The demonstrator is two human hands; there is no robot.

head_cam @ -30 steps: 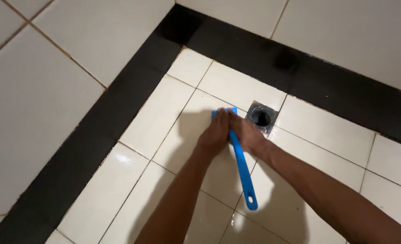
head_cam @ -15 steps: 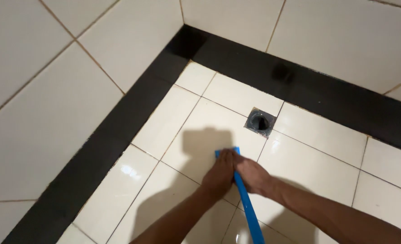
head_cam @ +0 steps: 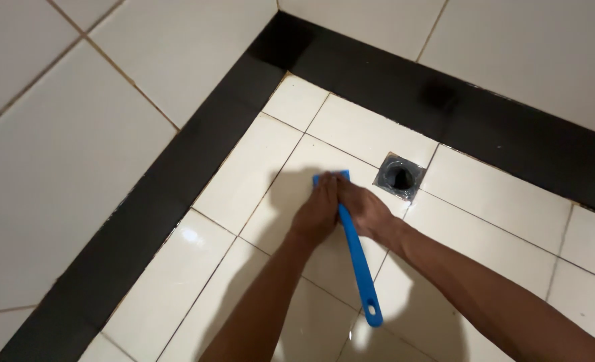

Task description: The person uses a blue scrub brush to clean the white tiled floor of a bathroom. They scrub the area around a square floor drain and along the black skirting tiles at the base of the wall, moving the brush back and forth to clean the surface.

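Observation:
A blue long-handled brush [head_cam: 358, 261] lies with its head down on the white tiled floor [head_cam: 244, 181]. My left hand [head_cam: 319, 213] presses on the brush head from the left. My right hand [head_cam: 366, 209] grips the same end from the right, fingers wrapped over the handle. The handle runs back toward me and ends in a loop with a hole. The bristles are hidden under my hands. The brush head sits just left of a square floor drain [head_cam: 399, 177].
A black tile border [head_cam: 177, 181] runs along the base of both walls and meets in a corner at the top. White wall tiles [head_cam: 76, 127] rise behind it. The floor tiles look wet and glossy.
Both hands and the brush head have moved up the floor toward the drain and the corner, after being pulled back half a second ago.

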